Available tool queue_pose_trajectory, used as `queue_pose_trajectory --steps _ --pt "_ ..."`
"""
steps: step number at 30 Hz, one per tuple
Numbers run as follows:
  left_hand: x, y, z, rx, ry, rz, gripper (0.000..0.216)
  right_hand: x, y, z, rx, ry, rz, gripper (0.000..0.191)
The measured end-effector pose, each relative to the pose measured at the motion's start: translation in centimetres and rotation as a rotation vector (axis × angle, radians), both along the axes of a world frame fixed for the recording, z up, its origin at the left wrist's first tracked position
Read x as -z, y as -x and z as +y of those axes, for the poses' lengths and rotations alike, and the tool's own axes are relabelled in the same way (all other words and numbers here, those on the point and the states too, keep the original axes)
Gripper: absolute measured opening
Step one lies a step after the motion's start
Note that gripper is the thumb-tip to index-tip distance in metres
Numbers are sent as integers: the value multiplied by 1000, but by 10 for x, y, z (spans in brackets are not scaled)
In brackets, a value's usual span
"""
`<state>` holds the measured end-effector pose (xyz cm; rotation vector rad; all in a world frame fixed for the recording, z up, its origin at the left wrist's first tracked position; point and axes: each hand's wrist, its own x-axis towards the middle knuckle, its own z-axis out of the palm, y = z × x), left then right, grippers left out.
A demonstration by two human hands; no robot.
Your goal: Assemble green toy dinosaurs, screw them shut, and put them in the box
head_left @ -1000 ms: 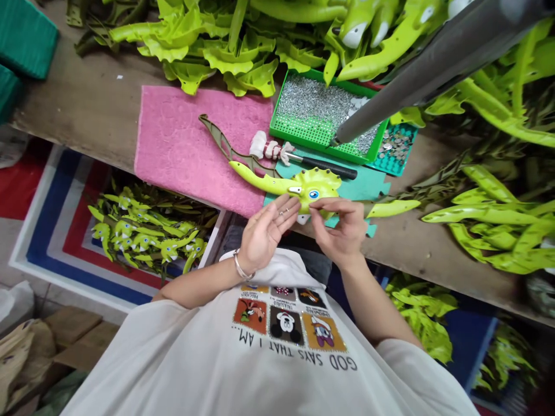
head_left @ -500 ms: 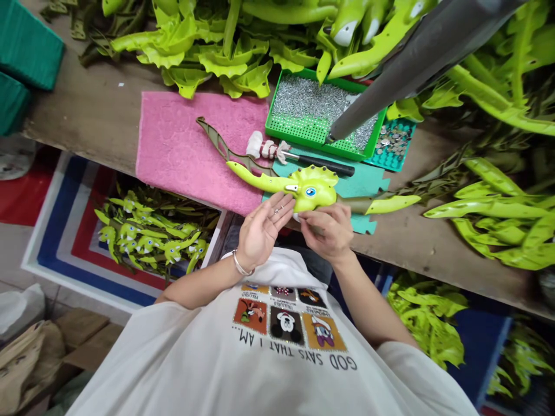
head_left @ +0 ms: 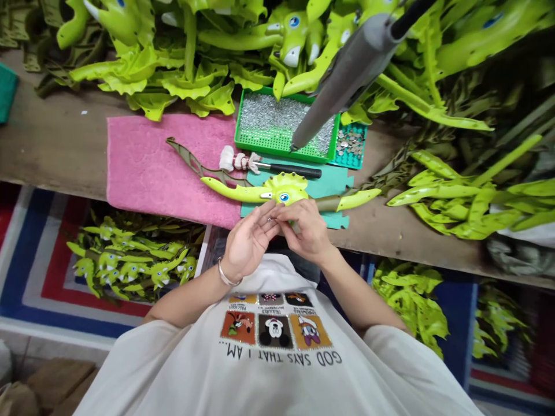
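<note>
My left hand (head_left: 247, 242) is palm up with its fingers stretched out, and a tiny silvery screw (head_left: 269, 219) lies on them. The fingertips of my right hand (head_left: 306, 231) are pinched together right at those fingers; what is between them is too small to make out. Just beyond both hands lies a lime-green plastic dinosaur head (head_left: 291, 188) with a blue eye and long arms, partly covered by my fingers. It rests on a teal foam mat (head_left: 336, 219). Behind it is a screwdriver (head_left: 299, 170) with a black handle and wrapping around its other end.
A green tray (head_left: 286, 147) of screws and a teal tray (head_left: 351, 156) of small metal discs stand behind the mat. A grey power screwdriver (head_left: 333, 81) hangs over them. A pink towel (head_left: 143, 167) lies left. Green parts (head_left: 451, 193) are piled right and at the back.
My right hand has left the dinosaur head's lower edge and moved left to my left hand's fingers. The left hand stays palm up. The whole view has shifted somewhat.
</note>
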<state>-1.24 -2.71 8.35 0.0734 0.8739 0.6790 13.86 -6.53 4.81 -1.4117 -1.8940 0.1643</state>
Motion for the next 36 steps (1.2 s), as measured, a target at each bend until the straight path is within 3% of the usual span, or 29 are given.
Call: queue_pose_trajectory --steps 7,13,16,21,25,31,36 --pt "-4 -37 -4 91 45 -44 28 3 -20 -21 205 -45 43 14" --pt "-1 -54 -6 124 36 -88 34 24 -64 -40 700 -17 255 14" --pt "2 -57 -4 136 36 -83 36 34 -78 -44 781 22 210 16" --pt "2 -61 -3 139 44 -88 36 40 -83 -42 791 13 194 21" --pt "-3 -62 -1 126 63 -67 38 28 -77 -39 770 -5 181 20" --pt "-11 -62 2 52 89 -37 40 -8 -35 -25 400 -4 74 13" --pt "-13 -57 4 -56 -34 -1 37 -20 -8 -4 372 -149 -125 12"
